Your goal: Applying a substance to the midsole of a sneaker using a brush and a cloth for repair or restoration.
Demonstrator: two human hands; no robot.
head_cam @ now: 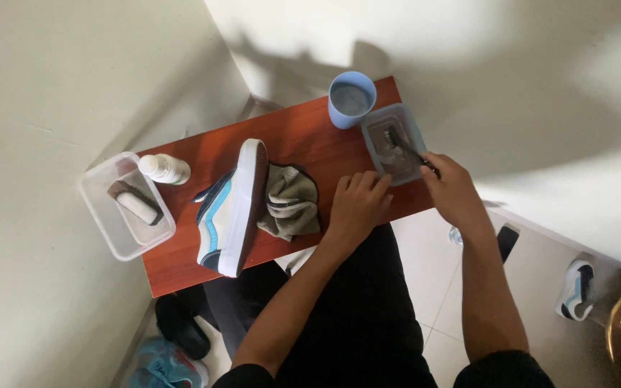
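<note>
The right hand [454, 188] has its fingers closed around the dark handle of a small brush [400, 147], whose bristled head points away from the fingers and sits down inside a small clear container [370, 133] at the far right end of the desk [303, 133]. The handle runs from the fingertips up and left into the container, so the head lies just beyond the hand. The left hand [357, 205] rests on the desk just beside the container's near corner, fingers curled loosely and holding nothing, their tips touching or almost touching its wall.

A light blue cup [351, 98] of water stands at the desk's far right corner, touching the container's far side. Near the middle, a blue and white sneaker [231, 212] lies on its side, with a crumpled grey cloth [290, 202] against its sole. At the left end a larger clear tub [98, 208] overhangs the edge, holding another brush [136, 204], and a small white bottle [164, 169] lies next to it.
</note>
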